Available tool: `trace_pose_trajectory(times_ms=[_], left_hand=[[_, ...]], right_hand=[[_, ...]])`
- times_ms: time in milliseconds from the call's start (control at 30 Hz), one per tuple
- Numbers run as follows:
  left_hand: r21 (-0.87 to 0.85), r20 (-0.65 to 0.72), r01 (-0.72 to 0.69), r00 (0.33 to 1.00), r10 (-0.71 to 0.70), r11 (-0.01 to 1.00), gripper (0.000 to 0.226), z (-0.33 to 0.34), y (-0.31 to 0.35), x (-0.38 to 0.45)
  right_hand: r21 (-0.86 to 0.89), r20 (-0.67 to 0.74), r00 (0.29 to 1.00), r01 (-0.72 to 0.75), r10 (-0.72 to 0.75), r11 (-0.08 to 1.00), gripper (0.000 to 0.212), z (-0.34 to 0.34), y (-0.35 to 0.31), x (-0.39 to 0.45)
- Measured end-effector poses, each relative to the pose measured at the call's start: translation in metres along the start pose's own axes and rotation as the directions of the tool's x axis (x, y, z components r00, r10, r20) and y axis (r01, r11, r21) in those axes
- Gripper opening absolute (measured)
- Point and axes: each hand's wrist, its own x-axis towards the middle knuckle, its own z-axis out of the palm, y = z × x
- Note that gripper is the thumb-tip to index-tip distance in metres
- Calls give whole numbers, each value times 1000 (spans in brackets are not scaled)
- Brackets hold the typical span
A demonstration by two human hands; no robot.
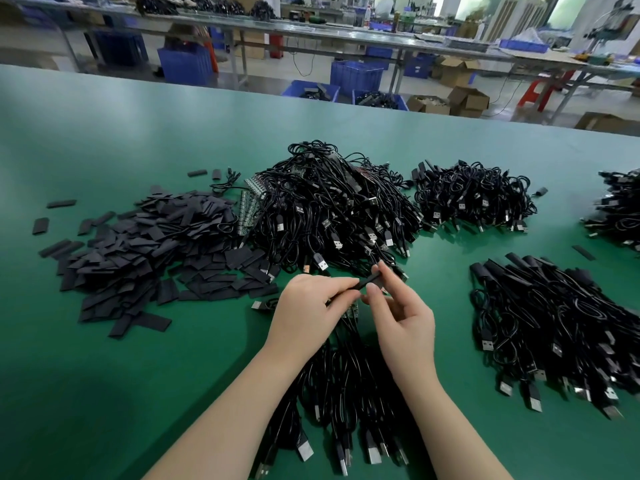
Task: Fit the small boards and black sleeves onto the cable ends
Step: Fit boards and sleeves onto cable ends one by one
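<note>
sleeve [367, 281] pinched by both hands' grip, left hand [309, 308] & right hand [403, 322], over green table [121, 140] w/ cable piles; factory benches behind.

No text, label or number is legible anywhere.

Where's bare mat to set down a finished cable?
Free: green mat behind the piles, and near-left, between the flat black sleeve pile and the left hand. A narrow strip right of the right hand, before the sleeved cable bundle. Crowded: centre, around the tangled black cable heap.
</note>
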Motion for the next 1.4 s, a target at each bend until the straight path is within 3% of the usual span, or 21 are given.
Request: trace_pose_trajectory(times_ms=[200,300,433,633,800,1267,1400], left_hand=[[0,-52,1,999,-1,1000,19,0,-1,1],[-6,-24,-20,1000,20,1000,19,1,-1,1],[-28,14,-55,998,56,998,16,2,-2,1],[-14,12,-71,997,71,997,16,4,-8,2],[37,-54,-85,995,87,996,16,7,-7,2],[25,-36,-122,992,122,992,19,1,-5,1],[24,-25,-133,991,134,991,24,2,-6,1]], right_hand=[[63,59,995,-88,84,994,55,3,1,-1],[35,128,989,-82,77,996,31,6,1,-2],[42,59,995,-80,77,996,40,5,1,-2],[28,42,998,-56,55,998,30,3,0,-1],[23,109,987,-120,117,993,22,5,0,-1],[-79,145,983,-98,109,992,21,3,-6,-2],[-41,179,976,-115,121,993,17,2,-6,-1]])
